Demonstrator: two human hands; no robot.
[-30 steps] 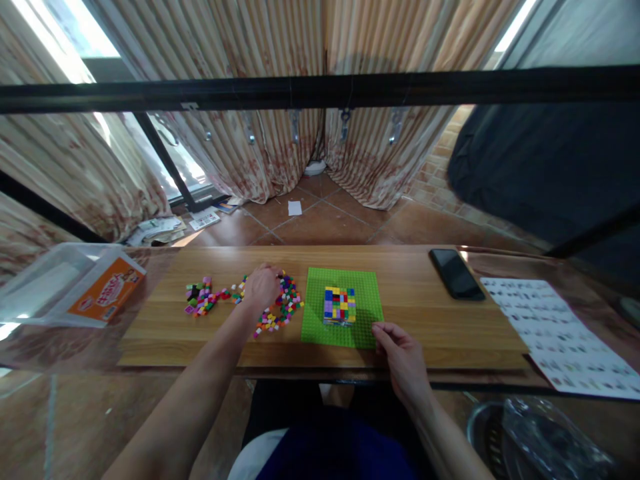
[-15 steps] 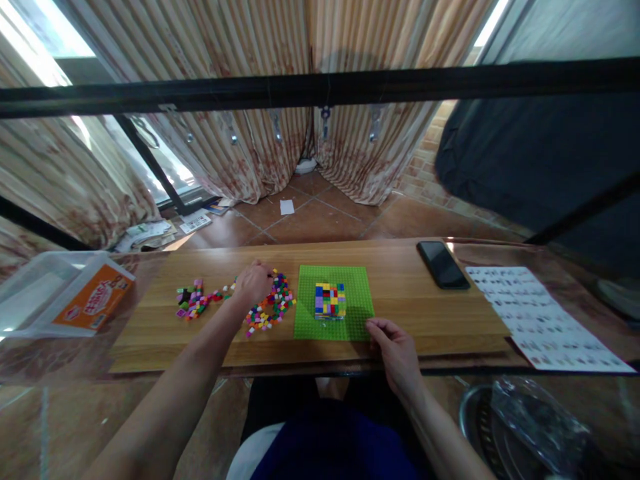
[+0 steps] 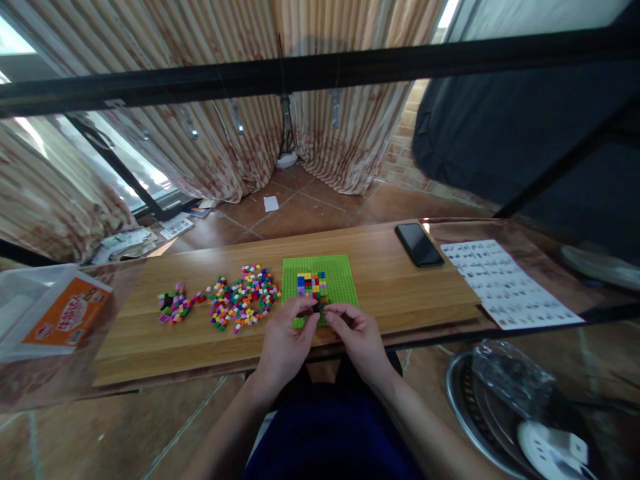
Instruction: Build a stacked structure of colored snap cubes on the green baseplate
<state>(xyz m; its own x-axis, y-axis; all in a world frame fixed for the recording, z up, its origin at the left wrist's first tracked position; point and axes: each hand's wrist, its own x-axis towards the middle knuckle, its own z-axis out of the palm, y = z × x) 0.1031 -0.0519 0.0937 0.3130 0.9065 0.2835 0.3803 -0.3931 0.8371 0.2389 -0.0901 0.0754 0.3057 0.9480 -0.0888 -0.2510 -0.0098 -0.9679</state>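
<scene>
A green baseplate [image 3: 340, 280] lies on a wooden board [image 3: 400, 287], with a block of small coloured bricks [image 3: 311, 285] built on it. My left hand [image 3: 289, 333] and my right hand [image 3: 353, 330] meet at the plate's near edge. Their fingertips are pinched together over something small and dark that I cannot make out. A loose heap of coloured bricks [image 3: 243, 297] lies left of the plate, and a smaller cluster [image 3: 175, 308] sits further left.
A black phone [image 3: 419, 244] lies at the board's far right. A printed sheet [image 3: 505, 283] lies beside it. A clear box with an orange label [image 3: 55, 313] stands at the left. A metal bowl with plastic wrap [image 3: 505, 393] sits lower right. A black bar crosses overhead.
My left hand left the brick heap and came to the plate's near edge. My right hand moved left to meet it. The view shifted right and down.
</scene>
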